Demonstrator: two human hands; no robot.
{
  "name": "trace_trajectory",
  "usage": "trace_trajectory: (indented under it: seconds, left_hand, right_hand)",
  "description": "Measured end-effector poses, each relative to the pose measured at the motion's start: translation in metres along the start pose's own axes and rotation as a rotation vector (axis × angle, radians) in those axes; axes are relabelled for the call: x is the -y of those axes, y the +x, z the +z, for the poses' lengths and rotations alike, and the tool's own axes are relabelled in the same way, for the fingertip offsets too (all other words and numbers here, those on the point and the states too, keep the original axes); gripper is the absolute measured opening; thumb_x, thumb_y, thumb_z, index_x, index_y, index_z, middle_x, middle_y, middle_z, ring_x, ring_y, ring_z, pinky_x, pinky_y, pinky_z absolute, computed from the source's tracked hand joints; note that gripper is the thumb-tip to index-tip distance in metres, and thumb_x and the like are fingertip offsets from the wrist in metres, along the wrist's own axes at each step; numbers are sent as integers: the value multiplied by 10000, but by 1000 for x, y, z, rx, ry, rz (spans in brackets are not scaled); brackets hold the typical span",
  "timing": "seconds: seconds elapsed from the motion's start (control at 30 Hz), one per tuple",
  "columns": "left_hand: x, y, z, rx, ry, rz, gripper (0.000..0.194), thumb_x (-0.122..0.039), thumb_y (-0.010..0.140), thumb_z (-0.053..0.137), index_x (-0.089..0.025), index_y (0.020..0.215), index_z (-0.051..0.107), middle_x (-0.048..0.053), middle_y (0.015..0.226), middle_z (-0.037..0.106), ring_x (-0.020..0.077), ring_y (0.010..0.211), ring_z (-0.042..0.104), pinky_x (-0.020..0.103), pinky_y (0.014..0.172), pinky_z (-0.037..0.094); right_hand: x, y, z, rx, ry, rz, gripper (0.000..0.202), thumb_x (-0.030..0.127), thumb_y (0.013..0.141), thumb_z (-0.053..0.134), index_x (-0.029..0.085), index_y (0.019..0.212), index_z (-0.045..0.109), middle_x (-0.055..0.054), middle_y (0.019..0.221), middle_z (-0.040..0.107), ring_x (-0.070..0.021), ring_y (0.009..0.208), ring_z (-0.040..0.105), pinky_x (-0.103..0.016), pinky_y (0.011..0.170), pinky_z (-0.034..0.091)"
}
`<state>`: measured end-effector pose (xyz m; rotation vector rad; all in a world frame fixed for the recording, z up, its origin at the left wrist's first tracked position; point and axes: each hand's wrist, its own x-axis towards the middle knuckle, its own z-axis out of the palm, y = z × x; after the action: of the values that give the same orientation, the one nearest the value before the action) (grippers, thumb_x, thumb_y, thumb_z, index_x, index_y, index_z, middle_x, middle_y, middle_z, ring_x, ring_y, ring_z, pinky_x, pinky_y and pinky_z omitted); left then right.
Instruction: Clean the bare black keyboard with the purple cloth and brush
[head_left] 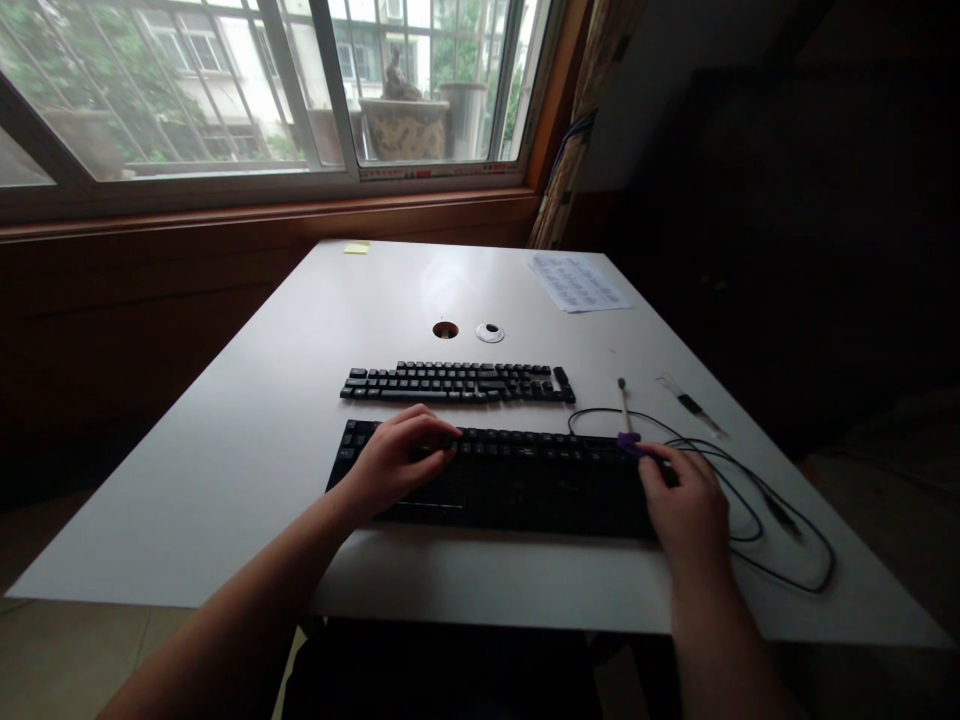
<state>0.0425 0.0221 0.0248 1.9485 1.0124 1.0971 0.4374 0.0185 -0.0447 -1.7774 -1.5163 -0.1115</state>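
My left hand (409, 447) reaches over the left half of a black keyboard (517, 490). Thumb and forefinger pinch a small dark piece, apparently a keycap (451, 440), above the upper rows. Keycaps still sit along the keyboard's top rows, while its lower area looks dark and bare. At the right end, my right hand (686, 490) is curled, with its fingertips at a crumpled purple piece (628, 442). A thin stick with a dark tip (622, 394) points away from that piece. Behind the keyboard, loose black keycaps (457, 384) stand in keyboard-like rows.
A black cable (814, 590) loops across the right side of the white table (187, 480). Near it lies a wire-ended puller-like tool (696, 410). Farther back are a cable hole (445, 330), its round cover (490, 332), printed sheets (577, 283) and a yellow note (357, 247).
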Motion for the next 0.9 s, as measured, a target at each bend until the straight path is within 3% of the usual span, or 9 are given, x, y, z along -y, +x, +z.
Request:
trace_trajectory:
  seconds: [0.33,0.47,0.7,0.8,0.9]
  left_hand:
    - [4,-6,-1,-27,-189,-140,222,-301,963,694,-180,1148,676,95,1044,751,210,955,723,340,869,587]
    - [1,-5,-10,-68,-255,-155,250,-315,963,703,-177,1165,655,103,1076,780,215,976,750,352,905,597]
    - [5,-16,-45,-36,-29,-118,184,-299,939,728,-193,1089,709,112,1163,760,243,1051,731,391,936,596]
    - [12,-27,-56,-44,220,-17,142,-293,906,759,-217,1026,769,88,1077,716,224,990,690,358,876,589]
    - [20,-38,-61,-18,343,-8,152,-279,918,737,-244,1060,781,59,990,692,200,898,669,328,802,584]
  right_hand:
    - [-1,0,1,-2,12,11,282,357,842,542,211,964,750,-87,949,659,-252,882,597,-397,851,485]
    - [0,1,0,1,20,11,281,358,846,542,208,965,748,-85,940,655,-254,880,596,-398,852,486]
    - [0,0,1,0,27,6,286,355,846,541,206,970,751,-86,947,654,-251,881,600,-394,847,488]
    - [-1,0,2,3,28,14,292,361,851,537,208,976,752,-87,967,657,-249,886,604,-396,859,490]
    - [-1,0,2,6,31,19,292,363,847,541,212,979,754,-83,958,653,-250,886,609,-398,868,488]
